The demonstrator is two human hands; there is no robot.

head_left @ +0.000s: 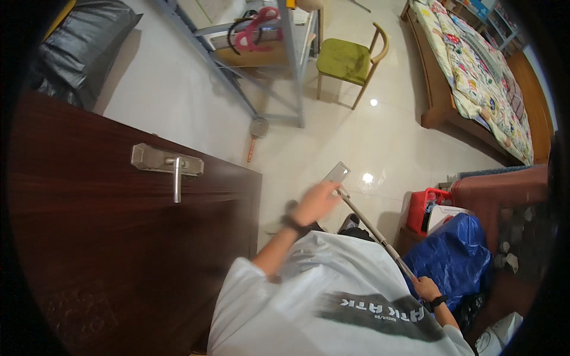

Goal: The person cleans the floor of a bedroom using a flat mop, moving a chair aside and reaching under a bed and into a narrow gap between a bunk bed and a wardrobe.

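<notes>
A flat mop with a long pale pole [369, 223] slants across in front of me, and its flat rectangular head [338, 172] points away toward the tiled floor. My right hand [426, 289] is closed around the near end of the pole. My left hand [317, 203] is stretched forward beside the mop head, where the pole meets it. Motion smears its fingers, so I cannot tell whether they grip the mop or only overlap it in view. Each wrist wears a dark band.
On my left is a dark wooden door [119, 237] with a metal handle [177, 178]. Ahead are a grey metal rack [279, 104], a long-handled round item [257, 127] and a green-seated chair [344, 61]. A bed [475, 77], red basket [418, 210] and blue bag [454, 255] stand right.
</notes>
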